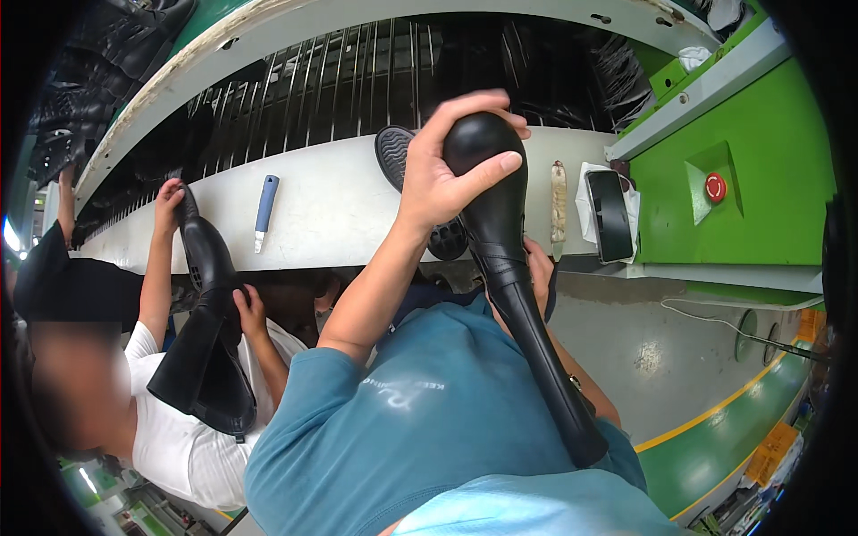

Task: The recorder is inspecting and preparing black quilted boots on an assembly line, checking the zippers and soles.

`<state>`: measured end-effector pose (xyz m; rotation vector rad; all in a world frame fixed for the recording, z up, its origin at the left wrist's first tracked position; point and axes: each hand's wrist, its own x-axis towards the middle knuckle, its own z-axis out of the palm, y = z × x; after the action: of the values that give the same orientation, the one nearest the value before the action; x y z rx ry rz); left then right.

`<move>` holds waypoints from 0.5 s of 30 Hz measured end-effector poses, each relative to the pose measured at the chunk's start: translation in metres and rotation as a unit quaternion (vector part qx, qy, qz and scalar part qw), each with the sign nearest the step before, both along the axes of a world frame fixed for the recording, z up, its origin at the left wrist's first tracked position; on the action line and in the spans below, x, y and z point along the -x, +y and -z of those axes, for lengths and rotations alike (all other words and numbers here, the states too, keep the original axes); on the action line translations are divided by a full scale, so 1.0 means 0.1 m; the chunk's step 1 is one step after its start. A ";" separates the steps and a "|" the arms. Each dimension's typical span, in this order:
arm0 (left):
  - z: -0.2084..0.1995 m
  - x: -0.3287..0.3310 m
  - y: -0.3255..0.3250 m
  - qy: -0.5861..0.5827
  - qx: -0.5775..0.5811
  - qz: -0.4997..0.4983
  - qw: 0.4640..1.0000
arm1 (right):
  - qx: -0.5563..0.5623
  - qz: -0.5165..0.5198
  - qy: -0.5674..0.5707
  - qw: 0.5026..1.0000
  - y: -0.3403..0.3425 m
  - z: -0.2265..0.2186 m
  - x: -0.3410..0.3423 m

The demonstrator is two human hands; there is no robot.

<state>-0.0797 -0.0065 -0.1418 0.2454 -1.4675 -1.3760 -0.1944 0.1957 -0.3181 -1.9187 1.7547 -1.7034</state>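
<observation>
A tall black boot (502, 223) stretches from the bench edge down across my torso, toe up and shaft toward me. My left hand (447, 165) is wrapped round its toe, thumb pressed on the front and fingers over the far side. Behind the boot's ankle, my right hand (539, 272) grips it from the right; its fingers are partly hidden. On the bench beside my left wrist, the ridged sole (393, 154) and the heel (449, 239) of another dark boot show, the rest covered by my hand and the held boot.
On the white bench (331, 201) lie a blue-handled blade (266, 213), a worn stick-like tool (559, 207) and a phone (609, 214) on white cloth. A green machine panel with a red button (716, 187) stands right. At left a co-worker holds another black boot (207, 259). Metal rods (349, 85) run behind.
</observation>
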 end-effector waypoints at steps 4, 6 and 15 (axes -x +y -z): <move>0.10 -0.06 0.00 -0.018 0.029 -0.004 0.999 | 0.012 -0.066 -0.011 0.998 0.08 -0.18 0.20; 0.10 -0.09 0.04 -0.008 0.014 -0.012 1.000 | -0.064 -0.064 -0.091 0.992 0.22 -0.15 0.37; 0.12 -0.05 0.03 -0.003 0.089 -0.017 0.996 | -0.110 -0.137 -0.523 0.834 -0.75 -0.52 0.20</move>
<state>-0.0752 -0.0034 -0.1539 0.1598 -1.5729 -1.2104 -0.2146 0.1211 -0.2658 -0.7509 1.0820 -1.7662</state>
